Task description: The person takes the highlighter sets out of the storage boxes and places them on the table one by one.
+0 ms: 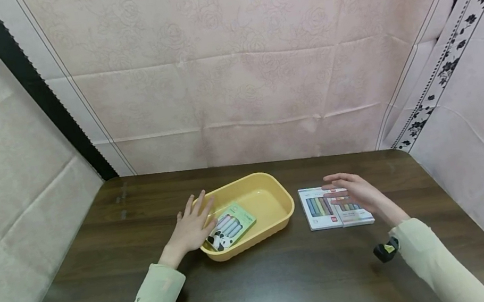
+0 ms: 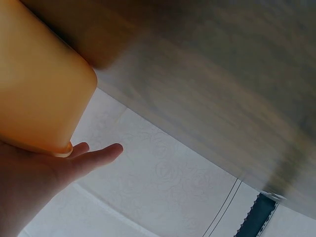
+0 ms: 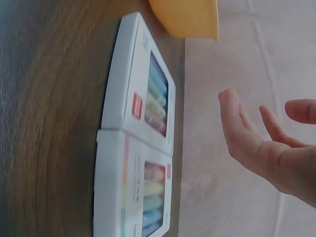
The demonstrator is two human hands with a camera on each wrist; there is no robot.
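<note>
My left hand is at the left end of a yellow plastic basin, fingers spread over its rim. In the left wrist view the hand lies along the basin's rim. A light green box with a spotted cartoon dog and pictured coloured sticks lies inside the basin's left half. My right hand hovers over two white boxes with its fingers loosely bent and nothing in them. Side by side on the table, the left white box and the right white box show coloured sticks through windows.
The brown wooden table carries the basin and boxes. Pale patterned cloth hangs behind the table's far edge and along both sides. A black band runs down the left corner. A dark wrist device sits at the right cuff.
</note>
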